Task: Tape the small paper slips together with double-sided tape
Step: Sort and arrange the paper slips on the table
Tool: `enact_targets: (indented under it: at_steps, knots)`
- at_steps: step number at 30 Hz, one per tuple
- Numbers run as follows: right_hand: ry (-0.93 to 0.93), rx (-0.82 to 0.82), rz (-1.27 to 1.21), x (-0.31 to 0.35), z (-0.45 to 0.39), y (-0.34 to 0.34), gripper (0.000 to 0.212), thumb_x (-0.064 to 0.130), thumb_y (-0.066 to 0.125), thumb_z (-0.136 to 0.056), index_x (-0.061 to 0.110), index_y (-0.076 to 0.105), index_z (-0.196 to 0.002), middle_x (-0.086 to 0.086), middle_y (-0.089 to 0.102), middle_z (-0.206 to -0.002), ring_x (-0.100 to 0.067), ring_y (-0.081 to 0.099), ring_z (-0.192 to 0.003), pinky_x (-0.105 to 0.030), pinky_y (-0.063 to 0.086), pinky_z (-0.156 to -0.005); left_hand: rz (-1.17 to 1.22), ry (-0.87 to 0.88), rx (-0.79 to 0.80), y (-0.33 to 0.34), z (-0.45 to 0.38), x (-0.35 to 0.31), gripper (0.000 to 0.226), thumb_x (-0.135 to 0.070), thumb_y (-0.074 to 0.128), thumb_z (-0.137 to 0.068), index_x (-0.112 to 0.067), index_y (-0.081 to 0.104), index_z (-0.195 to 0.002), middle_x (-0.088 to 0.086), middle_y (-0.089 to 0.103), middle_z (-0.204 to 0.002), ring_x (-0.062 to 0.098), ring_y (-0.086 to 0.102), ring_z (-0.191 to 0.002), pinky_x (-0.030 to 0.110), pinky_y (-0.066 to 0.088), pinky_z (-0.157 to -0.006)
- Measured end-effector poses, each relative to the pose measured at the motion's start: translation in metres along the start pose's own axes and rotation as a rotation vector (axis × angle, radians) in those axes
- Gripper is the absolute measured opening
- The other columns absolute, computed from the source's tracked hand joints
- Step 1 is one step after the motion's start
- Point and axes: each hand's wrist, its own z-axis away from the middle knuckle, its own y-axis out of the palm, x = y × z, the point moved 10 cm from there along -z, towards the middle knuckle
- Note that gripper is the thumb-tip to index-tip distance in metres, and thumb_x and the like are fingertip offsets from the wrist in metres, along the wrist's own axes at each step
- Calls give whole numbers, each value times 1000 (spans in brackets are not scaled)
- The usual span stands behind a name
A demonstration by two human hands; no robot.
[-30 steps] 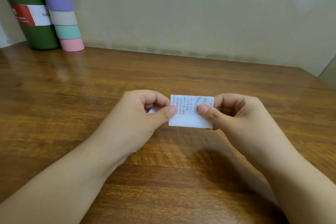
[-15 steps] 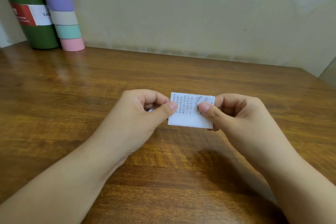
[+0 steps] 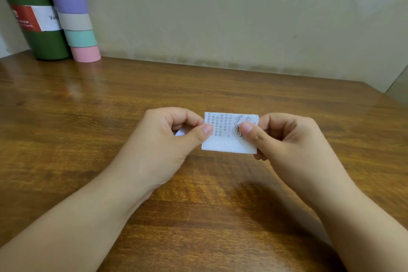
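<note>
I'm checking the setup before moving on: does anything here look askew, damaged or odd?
Little stands out. The paper slip is flat and untorn, pinched at its ends by the left hand and right hand. The stack of pastel rolls leans against the green bottle rather than standing straight.

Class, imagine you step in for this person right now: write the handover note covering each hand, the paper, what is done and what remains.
Left hand: thumb and curled fingers pinch the left edge of the small white printed paper slip.
Right hand: pinches the slip's right edge the same way.
The slip is held above the brown wooden table; a bit of white paper shows behind the left thumb.
Done: cannot tell whether slips are already joined.
Left: no tape in view; find it, stick, press.
</note>
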Motion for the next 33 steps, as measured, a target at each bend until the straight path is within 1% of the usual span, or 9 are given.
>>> enact_targets:
  at_steps: [6, 11, 16, 24, 28, 31, 33]
  knots:
    - [-3, -4, 7, -1, -1, 0, 35, 38, 65, -82, 20, 57, -52, 5, 53, -45, -1, 39, -41, -9, 31, -43, 2, -2, 6, 1, 0, -1, 9, -23, 72, -76, -24, 71, -67, -12, 63, -62, 0, 50, -58, 10, 37, -57]
    - [-12, -3, 14, -1, -1, 1, 36, 38, 64, -83, 16, 58, -55, 5, 51, -45, -2, 37, -41, -10, 29, -42, 1, -13, 0, -1, 1, 2, 9, -24, 73, -76, -22, 71, -67, -11, 65, -65, 0, 52, -61, 12, 38, -59]
    - [-16, -9, 15, -1, -2, 0, 37, 38, 64, -83, 16, 56, -53, 5, 50, -44, -2, 35, -39, -9, 27, -40, 12, -11, -7, 0, 0, 1, 11, -22, 73, -76, -21, 71, -65, -11, 63, -62, 0, 50, -57, 10, 38, -56]
    - [-23, -18, 28, -1, -2, 0, 40, 37, 63, -85, 16, 54, -52, 4, 49, -44, -2, 34, -38, -10, 27, -39, 19, -16, -16, 0, 0, 1, 7, -23, 73, -75, -24, 72, -68, -10, 65, -63, -1, 52, -57, 10, 38, -57]
    - [-33, -15, 16, 0, -2, -1, 38, 35, 61, -86, 11, 58, -57, 3, 49, -46, -3, 35, -41, -10, 27, -40, 38, -11, -4, 1, 0, 0, 10, -20, 74, -74, -23, 71, -65, -9, 63, -61, 1, 50, -57, 10, 37, -56]
    - [-38, -15, 9, 0, -2, 0, 40, 34, 60, -88, 7, 58, -59, 2, 47, -49, -4, 35, -43, -10, 28, -41, 58, -20, -13, 0, 0, 0, 10, -17, 75, -73, -19, 71, -64, -7, 62, -60, 3, 49, -56, 11, 37, -55]
    - [-37, -13, 9, 0, -2, 0, 40, 35, 60, -88, 7, 58, -60, 1, 48, -50, -5, 36, -45, -12, 28, -42, 68, -20, -15, 0, 0, 0, 11, -18, 78, -72, -18, 70, -65, -6, 61, -60, 5, 48, -57, 13, 36, -55]
